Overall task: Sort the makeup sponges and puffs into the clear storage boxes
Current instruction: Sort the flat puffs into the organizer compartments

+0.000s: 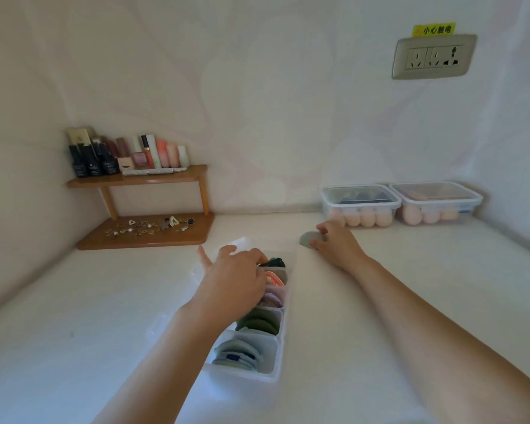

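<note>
A long clear storage box (277,367) with several compartments lies in the middle of the white table, holding upright puffs: pale blue ones (237,356) nearest me, green ones (257,324), then lilac, pink and dark green (276,263) at the far end. My left hand (236,278) reaches over the far compartments, fingertips pinching the dark green puff, index finger pointing out. My right hand (334,243) lies on the table to the right of the box, thumb and fingers curled round a flat grey puff (306,240).
Two lidded clear boxes (360,206) (435,203) with peach egg-shaped sponges stand at the back right by the wall. A wooden corner shelf (141,234) at the back left carries cosmetics bottles above and small jewellery below. A wall socket (432,56) sits high on the right.
</note>
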A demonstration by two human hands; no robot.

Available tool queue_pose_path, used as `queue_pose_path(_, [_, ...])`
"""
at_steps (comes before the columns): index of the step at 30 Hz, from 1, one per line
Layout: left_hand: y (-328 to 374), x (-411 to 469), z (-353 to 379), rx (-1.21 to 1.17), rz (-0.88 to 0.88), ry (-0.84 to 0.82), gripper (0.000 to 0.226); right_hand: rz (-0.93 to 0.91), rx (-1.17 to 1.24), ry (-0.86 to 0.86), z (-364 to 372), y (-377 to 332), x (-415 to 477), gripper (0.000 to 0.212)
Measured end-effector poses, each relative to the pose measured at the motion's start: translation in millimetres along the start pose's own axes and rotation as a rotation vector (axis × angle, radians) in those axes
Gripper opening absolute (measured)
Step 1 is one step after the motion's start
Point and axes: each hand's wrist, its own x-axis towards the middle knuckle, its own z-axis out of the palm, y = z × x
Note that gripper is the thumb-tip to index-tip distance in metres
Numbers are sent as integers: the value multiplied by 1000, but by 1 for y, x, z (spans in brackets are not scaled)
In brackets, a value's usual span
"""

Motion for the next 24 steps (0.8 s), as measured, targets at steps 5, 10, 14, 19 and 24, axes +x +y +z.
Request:
queue_pose_path(5, [-10, 5, 1, -93, -46, 17, 32, 3, 68, 2, 4, 3, 8, 51])
queue_pose_path(10, [-11, 6, 5, -187, 5, -23, 36, -50, 131, 40, -5, -1, 10, 39])
queue_pose_path(14, [-10, 5, 4, -173, 20, -69, 42, -86, 377, 87, -23, -24, 0, 16])
queue_pose_path(19, [-6, 5, 3, -170, 35, -76, 39, -271, 371, -19, -34, -58, -26, 11])
queue_pose_path(24, [-9, 6, 6, -160, 8, -88, 48, -321, 295, -77, -29, -72, -48, 15])
